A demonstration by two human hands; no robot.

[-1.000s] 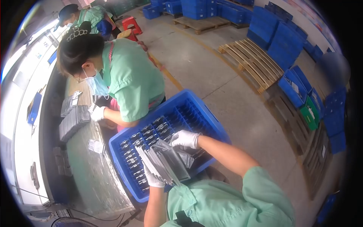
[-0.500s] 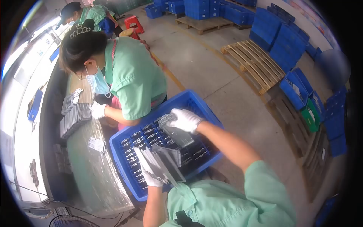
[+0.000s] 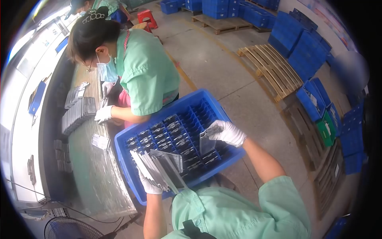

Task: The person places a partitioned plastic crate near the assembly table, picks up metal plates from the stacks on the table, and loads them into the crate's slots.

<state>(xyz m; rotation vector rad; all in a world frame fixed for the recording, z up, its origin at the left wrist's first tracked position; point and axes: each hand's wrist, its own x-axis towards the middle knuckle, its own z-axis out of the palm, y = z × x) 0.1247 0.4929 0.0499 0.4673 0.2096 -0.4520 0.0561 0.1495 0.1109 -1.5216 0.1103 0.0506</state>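
My gloved left hand (image 3: 150, 184) is closed around a fanned stack of thin grey metal plates (image 3: 161, 169) above the near-left side of a blue crate (image 3: 129, 181). One plate in the stack sticks out at an angle. Over the crate's right side, my gloved right hand (image 3: 229, 134) pinches a single metal plate (image 3: 207, 142) by its upper end. This plate is upright, its lower end down at the divided slots; how deep it sits I cannot tell. Rows of similar plates (image 3: 174, 129) stand in the slots, with only their top edges showing.
A co-worker (image 3: 149, 75) in a green shirt and mask sits beyond the crate, gloved hands at the bench (image 3: 91, 167). Stacked plates (image 3: 79, 115) stand on that bench. Wooden pallets (image 3: 272, 69) and blue crates (image 3: 306, 55) are at right, a fan (image 3: 65, 229) at lower left.
My right hand has moved right and slightly nearer with its plate, which has turned from lying slanted to upright. My left hand still holds the stack, shifted slightly left in view.
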